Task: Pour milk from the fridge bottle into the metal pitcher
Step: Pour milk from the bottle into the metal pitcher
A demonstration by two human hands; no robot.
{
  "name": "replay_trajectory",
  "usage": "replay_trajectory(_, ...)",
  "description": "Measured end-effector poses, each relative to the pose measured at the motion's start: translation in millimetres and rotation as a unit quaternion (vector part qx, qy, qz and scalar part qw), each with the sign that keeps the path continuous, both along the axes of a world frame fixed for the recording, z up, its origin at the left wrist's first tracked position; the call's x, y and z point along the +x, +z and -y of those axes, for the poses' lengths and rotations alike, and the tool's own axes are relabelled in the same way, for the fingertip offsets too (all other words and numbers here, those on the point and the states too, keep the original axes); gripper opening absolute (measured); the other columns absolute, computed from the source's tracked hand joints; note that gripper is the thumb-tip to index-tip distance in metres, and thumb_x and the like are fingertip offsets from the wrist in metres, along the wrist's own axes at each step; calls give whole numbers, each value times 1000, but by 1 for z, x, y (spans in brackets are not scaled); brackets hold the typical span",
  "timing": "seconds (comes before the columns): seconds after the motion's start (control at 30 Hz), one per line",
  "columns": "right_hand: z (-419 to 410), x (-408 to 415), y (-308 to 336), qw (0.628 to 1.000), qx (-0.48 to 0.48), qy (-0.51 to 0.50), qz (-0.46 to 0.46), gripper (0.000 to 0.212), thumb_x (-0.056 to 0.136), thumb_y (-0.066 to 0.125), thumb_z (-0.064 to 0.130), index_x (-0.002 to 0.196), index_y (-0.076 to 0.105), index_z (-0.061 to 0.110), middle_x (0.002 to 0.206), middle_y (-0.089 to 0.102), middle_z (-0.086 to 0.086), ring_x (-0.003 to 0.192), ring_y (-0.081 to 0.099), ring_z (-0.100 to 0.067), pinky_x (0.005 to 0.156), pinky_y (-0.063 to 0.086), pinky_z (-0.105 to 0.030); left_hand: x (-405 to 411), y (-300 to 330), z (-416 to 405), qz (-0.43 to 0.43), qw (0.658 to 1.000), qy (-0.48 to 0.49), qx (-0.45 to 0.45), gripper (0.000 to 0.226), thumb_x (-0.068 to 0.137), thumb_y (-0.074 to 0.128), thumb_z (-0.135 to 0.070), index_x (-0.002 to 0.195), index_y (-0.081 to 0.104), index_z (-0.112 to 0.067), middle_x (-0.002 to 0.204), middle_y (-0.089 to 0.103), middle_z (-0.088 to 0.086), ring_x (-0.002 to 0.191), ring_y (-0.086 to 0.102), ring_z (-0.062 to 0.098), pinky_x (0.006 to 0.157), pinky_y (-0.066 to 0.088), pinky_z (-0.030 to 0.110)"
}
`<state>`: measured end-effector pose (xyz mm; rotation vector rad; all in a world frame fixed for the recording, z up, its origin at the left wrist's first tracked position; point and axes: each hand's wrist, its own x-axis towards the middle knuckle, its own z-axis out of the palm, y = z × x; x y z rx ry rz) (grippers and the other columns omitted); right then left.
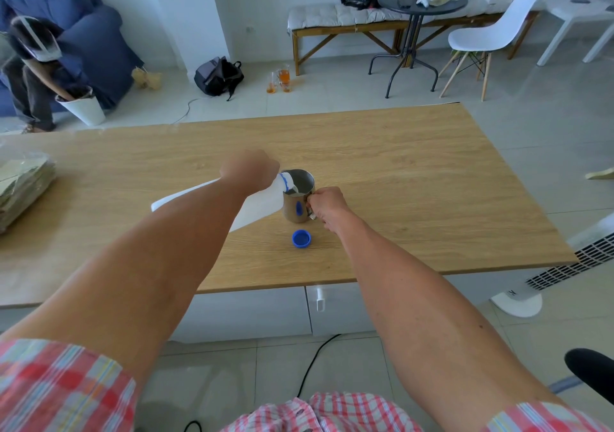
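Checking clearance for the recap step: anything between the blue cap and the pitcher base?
Head view: nothing. Only bare wooden table separates the blue cap from the metal pitcher, which stands just beyond it.

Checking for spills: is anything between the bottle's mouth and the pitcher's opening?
Nothing visible. The bottle, tilted by the left hand, has its mouth over the pitcher rim. The cap lies apart on the table.
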<state>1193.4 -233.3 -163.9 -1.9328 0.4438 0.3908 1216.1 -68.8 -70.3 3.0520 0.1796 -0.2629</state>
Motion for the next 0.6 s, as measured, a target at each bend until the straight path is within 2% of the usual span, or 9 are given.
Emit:
replay_trajectory(0.07, 0, 0, 0, 1000, -2, 2, 2, 23, 92, 47, -1, 83, 64, 12, 64, 49, -3, 56, 39, -18, 51, 32, -28, 0, 0, 0, 1, 1000, -1, 3, 29, 98, 40, -33, 93, 59, -12, 81, 53, 7, 67, 51, 25, 68, 39, 39)
replay_trajectory(0.17, 0, -1, 0, 1000, -4, 3, 3, 23, 91, 47, 0, 81, 62, 13, 65, 48, -2, 57, 38, -19, 52, 32, -28, 1, 0, -1, 3, 1000, -4, 5, 29, 98, 40, -34, 94, 59, -12, 81, 52, 7, 78, 56, 30, 69, 40, 40)
replay_trajectory(0.33, 0, -1, -1, 1000, -1, -2, 6, 24, 92, 47, 0, 77, 60, 14, 63, 48, -2, 57, 38, -19, 52, 31, -28, 0, -1, 0, 2, 1000, 0, 4, 29, 98, 39, -34, 96, 59, -12, 81, 52, 7, 82, 57, 31, 70, 40, 40)
replay_trajectory(0.47, 0, 1, -2, 1000, -1, -1, 8, 24, 92, 48, 0, 76, 60, 13, 61, 48, -2, 55, 39, -18, 49, 31, -28, 1, -1, -1, -1, 1000, 4, -1, 28, 98, 40, -34, 94, 58, -13, 81, 52, 7, 68, 51, 26, 69, 39, 40)
replay_trajectory(0.6, 0, 1, -2, 1000, -1, -4, 6, 24, 93, 49, 1, 78, 63, 13, 61, 49, -2, 53, 39, -18, 48, 31, -28, 0, 0, -1, -4, 1000, 6, -5, 28, 98, 40, -33, 95, 59, -13, 82, 54, 7, 67, 50, 25, 69, 40, 40)
